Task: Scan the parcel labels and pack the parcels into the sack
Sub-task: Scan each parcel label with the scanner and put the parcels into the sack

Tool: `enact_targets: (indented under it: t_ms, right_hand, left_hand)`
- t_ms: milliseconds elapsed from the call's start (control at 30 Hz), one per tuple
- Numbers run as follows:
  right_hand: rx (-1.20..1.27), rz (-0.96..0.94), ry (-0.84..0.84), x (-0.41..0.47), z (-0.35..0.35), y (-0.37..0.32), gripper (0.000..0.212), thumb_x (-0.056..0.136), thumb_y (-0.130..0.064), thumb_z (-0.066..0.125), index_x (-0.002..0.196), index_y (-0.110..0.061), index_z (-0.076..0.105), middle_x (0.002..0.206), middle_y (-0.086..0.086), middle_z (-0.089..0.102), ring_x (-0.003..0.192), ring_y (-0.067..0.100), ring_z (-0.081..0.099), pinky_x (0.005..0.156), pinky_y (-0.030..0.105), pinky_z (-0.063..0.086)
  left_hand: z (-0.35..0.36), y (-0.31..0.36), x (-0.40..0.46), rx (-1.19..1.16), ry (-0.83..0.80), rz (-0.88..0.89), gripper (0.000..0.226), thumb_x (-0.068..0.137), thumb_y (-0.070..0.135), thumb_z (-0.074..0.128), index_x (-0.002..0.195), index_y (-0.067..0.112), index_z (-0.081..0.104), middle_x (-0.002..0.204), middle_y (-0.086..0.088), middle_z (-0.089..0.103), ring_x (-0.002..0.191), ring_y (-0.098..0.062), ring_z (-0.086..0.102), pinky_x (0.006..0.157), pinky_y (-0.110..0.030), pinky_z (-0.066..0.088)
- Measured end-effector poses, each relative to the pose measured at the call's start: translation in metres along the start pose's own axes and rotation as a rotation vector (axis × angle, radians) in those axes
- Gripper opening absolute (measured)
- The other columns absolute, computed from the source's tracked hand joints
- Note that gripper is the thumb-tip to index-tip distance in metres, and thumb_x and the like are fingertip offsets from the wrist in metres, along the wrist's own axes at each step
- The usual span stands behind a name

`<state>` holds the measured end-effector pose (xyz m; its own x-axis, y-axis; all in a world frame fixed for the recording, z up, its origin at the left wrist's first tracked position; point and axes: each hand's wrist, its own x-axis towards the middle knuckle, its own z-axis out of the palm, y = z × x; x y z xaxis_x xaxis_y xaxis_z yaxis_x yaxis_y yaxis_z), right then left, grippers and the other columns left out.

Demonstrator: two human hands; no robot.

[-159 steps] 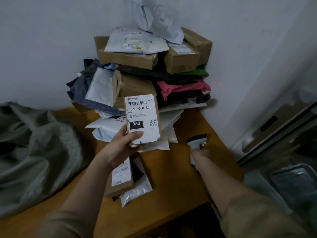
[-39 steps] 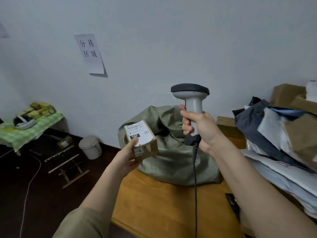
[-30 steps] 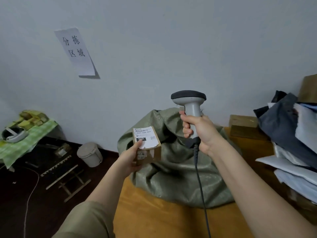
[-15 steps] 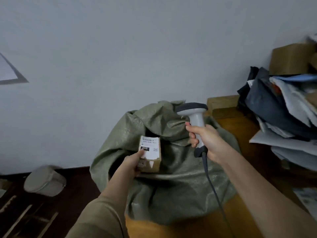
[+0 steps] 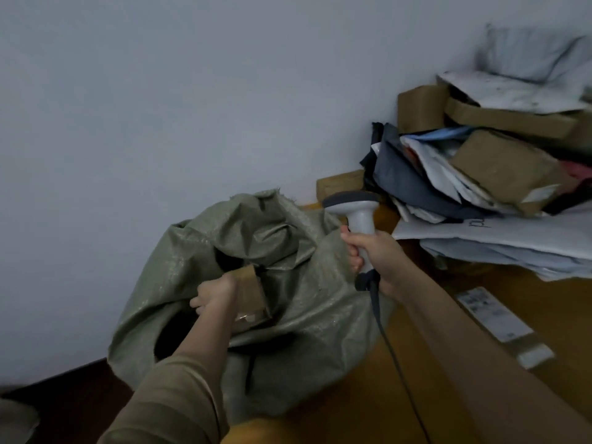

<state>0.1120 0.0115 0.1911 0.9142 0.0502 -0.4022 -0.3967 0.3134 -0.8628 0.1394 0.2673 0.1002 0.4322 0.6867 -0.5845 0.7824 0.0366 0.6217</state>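
Against a plain pale wall, an orange-brown wooden table (image 5: pixel 368 395) carries one crumpled olive-green woven sack (image 5: pixel 288 315) at centre frame. One left hand (image 5: pixel 214 291), arm extended, fingers closed around a small brown cardboard parcel (image 5: pixel 248 290), holds it at the sack's opening. One right hand (image 5: pixel 374 254) grips a grey handheld barcode scanner (image 5: pixel 357 209) upright beside a heap of parcels (image 5: pixel 480 174) at right.
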Motion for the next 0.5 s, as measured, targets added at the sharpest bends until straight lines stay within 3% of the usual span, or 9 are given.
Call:
enact_targets:
  t_ms: [267, 367, 500]
  right_hand:
    - [0.049, -0.113, 0.128, -0.079, -0.127, -0.037, 0.021, 0.095, -0.011, 0.062, 0.115, -0.01, 0.059, 0.059, -0.002, 0.046, 0.047, 0.009, 0.041, 0.044, 0.021, 0.036]
    - [0.041, -0.158, 0.161, -0.117, -0.192, -0.044, 0.017, 0.096, -0.01, 0.06, 0.112, -0.009, 0.055, 0.059, -0.002, 0.045, 0.047, 0.008, 0.04, 0.044, 0.02, 0.036]
    - [0.056, -0.159, 0.167, -0.165, -0.284, -0.053, 0.017, 0.096, -0.01, 0.061, 0.113, -0.01, 0.056, 0.061, -0.001, 0.046, 0.047, 0.009, 0.041, 0.044, 0.021, 0.037]
  left_hand:
    - [0.093, 0.004, -0.134, 0.046, -0.158, 0.191, 0.054, 0.094, 0.028, 0.053, 0.138, -0.002, 0.045, 0.148, -0.021, 0.031, 0.125, -0.042, 0.042, 0.104, -0.042, 0.039]
    - [0.135, -0.014, -0.197, 0.053, -0.273, 0.236, 0.052, 0.094, 0.029, 0.055, 0.135, -0.003, 0.049, 0.142, -0.022, 0.044, 0.126, -0.039, 0.046, 0.106, -0.038, 0.039]
    - [0.213, -0.062, -0.277, 0.019, -0.491, 0.18, 0.044, 0.091, 0.024, 0.056, 0.128, 0.001, 0.052, 0.123, -0.02, 0.058, 0.106, -0.036, 0.056, 0.09, -0.04, 0.047]
